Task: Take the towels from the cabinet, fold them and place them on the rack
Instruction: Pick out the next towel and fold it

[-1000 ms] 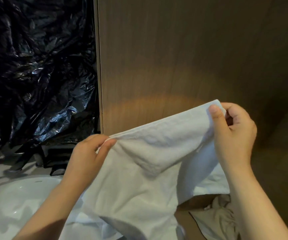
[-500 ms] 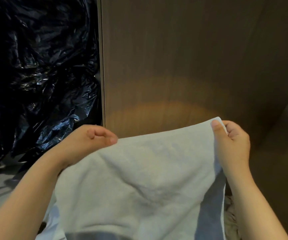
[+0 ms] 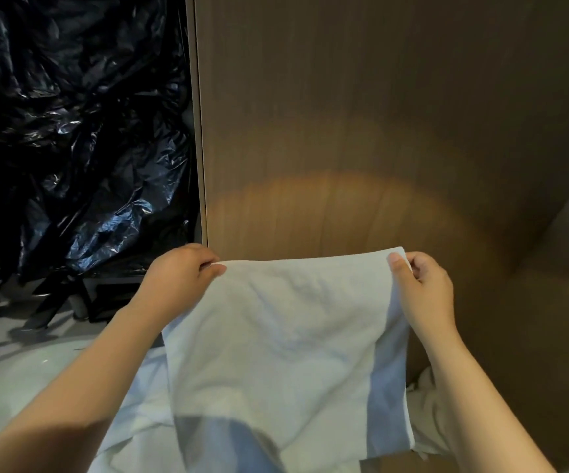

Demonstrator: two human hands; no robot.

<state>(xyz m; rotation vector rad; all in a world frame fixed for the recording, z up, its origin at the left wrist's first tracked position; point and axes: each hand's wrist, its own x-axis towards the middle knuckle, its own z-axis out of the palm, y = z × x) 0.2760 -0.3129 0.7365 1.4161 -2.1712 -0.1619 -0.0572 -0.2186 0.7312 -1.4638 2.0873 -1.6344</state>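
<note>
The white towel, which sags between uneven corners a second ago, now hangs flat with its top edge pulled nearly level in front of the wooden cabinet panel. The left hand curls its fingers tight on the left top corner; the right hand pinches the right corner between thumb and fingers. Spread this way, it looks ready for a first fold. No brand, label or writing can be read anywhere
</note>
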